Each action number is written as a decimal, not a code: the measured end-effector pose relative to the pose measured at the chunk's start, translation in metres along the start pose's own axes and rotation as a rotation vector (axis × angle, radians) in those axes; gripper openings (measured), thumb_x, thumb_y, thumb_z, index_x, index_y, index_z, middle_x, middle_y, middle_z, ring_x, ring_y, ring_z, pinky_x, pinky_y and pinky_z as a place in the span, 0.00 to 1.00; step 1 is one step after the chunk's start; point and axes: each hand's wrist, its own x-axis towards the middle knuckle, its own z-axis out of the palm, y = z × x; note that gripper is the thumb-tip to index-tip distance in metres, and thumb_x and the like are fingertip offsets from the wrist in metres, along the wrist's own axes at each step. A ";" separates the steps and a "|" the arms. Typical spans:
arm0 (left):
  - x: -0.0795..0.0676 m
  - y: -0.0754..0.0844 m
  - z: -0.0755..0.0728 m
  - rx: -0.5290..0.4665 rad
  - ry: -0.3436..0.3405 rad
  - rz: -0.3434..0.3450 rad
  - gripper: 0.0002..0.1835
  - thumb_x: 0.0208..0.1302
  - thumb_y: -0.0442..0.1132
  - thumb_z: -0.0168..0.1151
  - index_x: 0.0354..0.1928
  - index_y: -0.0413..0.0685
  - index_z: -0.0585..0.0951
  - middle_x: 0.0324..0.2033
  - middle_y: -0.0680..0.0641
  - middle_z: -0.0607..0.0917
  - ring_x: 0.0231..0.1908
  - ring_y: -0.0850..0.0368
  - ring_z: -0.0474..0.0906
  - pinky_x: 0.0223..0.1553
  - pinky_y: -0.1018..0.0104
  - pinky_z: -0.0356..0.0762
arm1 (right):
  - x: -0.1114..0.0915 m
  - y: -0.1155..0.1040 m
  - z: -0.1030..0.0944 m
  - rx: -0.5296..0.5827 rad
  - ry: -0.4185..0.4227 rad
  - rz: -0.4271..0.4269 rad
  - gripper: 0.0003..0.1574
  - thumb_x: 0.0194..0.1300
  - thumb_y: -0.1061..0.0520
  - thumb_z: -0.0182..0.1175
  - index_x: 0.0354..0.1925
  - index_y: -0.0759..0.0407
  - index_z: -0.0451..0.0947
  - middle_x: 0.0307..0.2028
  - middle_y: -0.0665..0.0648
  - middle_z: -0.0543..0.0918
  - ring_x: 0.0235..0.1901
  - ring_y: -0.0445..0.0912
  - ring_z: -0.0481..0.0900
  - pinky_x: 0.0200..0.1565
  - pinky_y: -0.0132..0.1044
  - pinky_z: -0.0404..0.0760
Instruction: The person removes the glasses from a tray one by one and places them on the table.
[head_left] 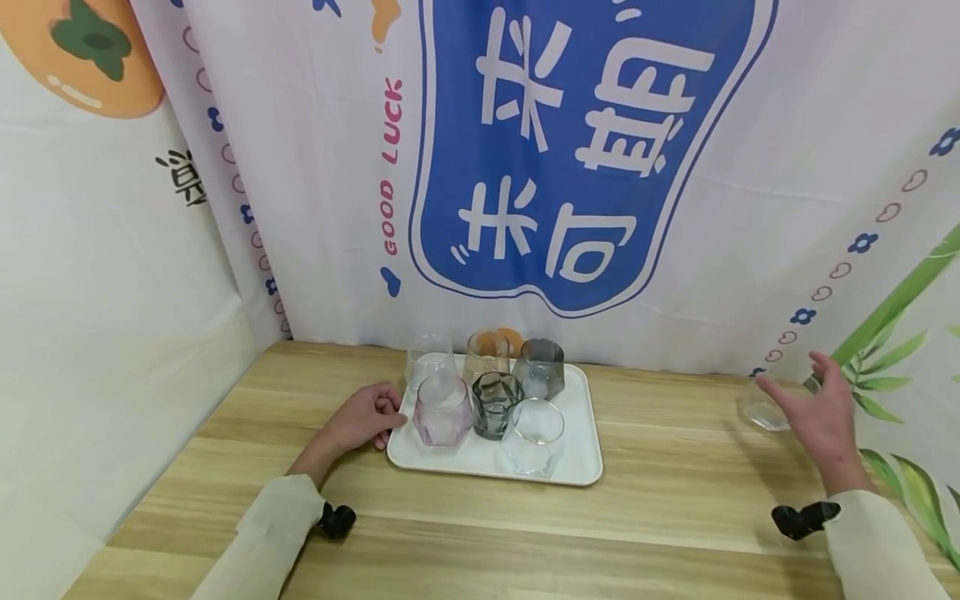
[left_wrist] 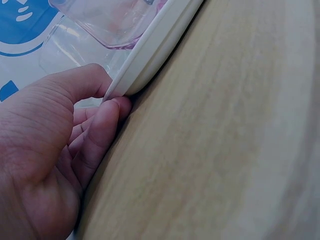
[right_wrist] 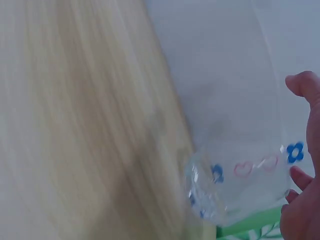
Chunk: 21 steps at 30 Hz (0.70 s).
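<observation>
My left hand (head_left: 371, 414) pinches the left edge of a white tray (head_left: 583, 433); in the left wrist view its index finger lies over the tray rim (left_wrist: 145, 57) and the thumb is under it. Several glasses stand on the tray: a pink glass (head_left: 442, 412), a dark faceted glass (head_left: 495, 407), a clear gold-rimmed glass (head_left: 534, 450), an amber glass (head_left: 486, 357), a smoky grey glass (head_left: 546, 367) and another clear glass (head_left: 429, 358). Far to the right, my right hand (head_left: 825, 417) is spread beside a clear glass (head_left: 765, 408). Whether it touches that glass (right_wrist: 202, 192) is unclear.
The wooden table (head_left: 675, 483) runs between the tray and the lone glass. A printed cloth (head_left: 337, 275) hangs along the table's back edge, and a white cloth wall (head_left: 112, 333) borders the left. Green leaf prints (head_left: 885, 383) lie behind the right hand.
</observation>
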 end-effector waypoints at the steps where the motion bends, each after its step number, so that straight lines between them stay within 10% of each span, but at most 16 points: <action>1: 0.000 0.000 0.000 0.003 0.002 0.001 0.10 0.66 0.30 0.66 0.42 0.35 0.75 0.22 0.45 0.77 0.17 0.55 0.75 0.18 0.66 0.79 | -0.001 -0.005 0.002 -0.001 0.011 -0.016 0.63 0.69 0.41 0.68 0.81 0.65 0.41 0.77 0.75 0.47 0.74 0.74 0.46 0.69 0.72 0.49; 11: -0.001 0.002 0.001 -0.004 -0.007 -0.009 0.10 0.67 0.29 0.66 0.43 0.35 0.74 0.23 0.45 0.78 0.18 0.55 0.76 0.18 0.67 0.78 | -0.029 -0.064 0.037 0.001 -0.035 -0.269 0.51 0.69 0.48 0.69 0.77 0.65 0.56 0.72 0.72 0.64 0.71 0.69 0.58 0.70 0.67 0.56; 18: -0.003 0.003 0.001 -0.002 -0.004 -0.011 0.10 0.67 0.29 0.66 0.43 0.35 0.74 0.23 0.45 0.78 0.18 0.56 0.76 0.17 0.67 0.78 | -0.053 -0.094 0.080 0.093 -0.157 -0.466 0.43 0.64 0.58 0.74 0.71 0.66 0.66 0.65 0.66 0.74 0.64 0.61 0.71 0.60 0.25 0.71; 21: -0.003 0.003 0.000 0.003 0.000 -0.006 0.10 0.67 0.30 0.66 0.43 0.35 0.74 0.23 0.45 0.78 0.18 0.56 0.76 0.17 0.68 0.78 | -0.063 -0.105 0.099 0.152 -0.246 -0.536 0.43 0.62 0.61 0.75 0.69 0.66 0.67 0.64 0.64 0.75 0.63 0.59 0.73 0.59 0.25 0.73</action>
